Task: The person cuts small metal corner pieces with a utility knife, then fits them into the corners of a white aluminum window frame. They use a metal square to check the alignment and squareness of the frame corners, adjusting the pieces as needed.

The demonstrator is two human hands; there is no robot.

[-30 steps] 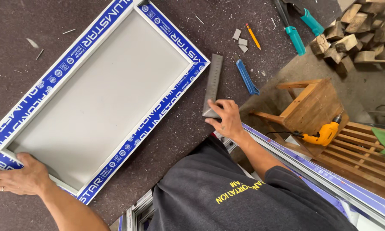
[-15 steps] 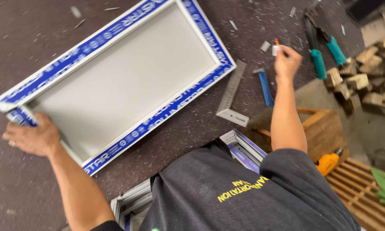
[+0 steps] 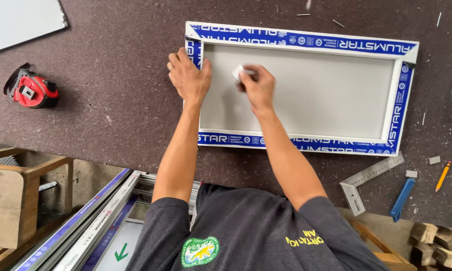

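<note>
Now left hand (image 3: 189,78) presses flat on the framed panel (image 3: 306,90); right hand (image 3: 256,86) pinches a small white block (image 3: 238,73).

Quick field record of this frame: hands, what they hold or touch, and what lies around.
left hand: flat on the left end of the blue-taped frame
right hand: pinching a small white block over the grey panel
surface: dark workbench
left side: red tape measure
lower right: metal square, blue tool, pencil
</note>
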